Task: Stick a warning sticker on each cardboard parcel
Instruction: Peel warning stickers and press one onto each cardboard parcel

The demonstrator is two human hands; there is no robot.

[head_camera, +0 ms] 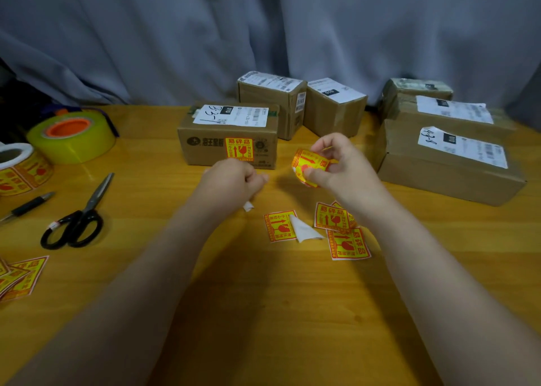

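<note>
My right hand (336, 163) pinches a curled yellow-and-red warning sticker (306, 166) above the wooden table (263, 312). My left hand (234, 181) is closed in a fist, and a scrap of white backing paper (248, 206) pokes out below it. Just behind the hands stands a cardboard parcel (205, 140) marked 33-1, with a warning sticker (239, 149) on its front face. Several more parcels stand behind it (272, 99) and at the right (439, 163). Loose stickers (278, 224) and a white backing piece (304, 230) lie under my right forearm.
At the left are a roll of yellow tape (73, 137), a roll of warning stickers (20, 169), black scissors (79, 219), a pen (27, 205) and a small pile of cut stickers (20, 274). A grey curtain (263, 28) hangs behind the table.
</note>
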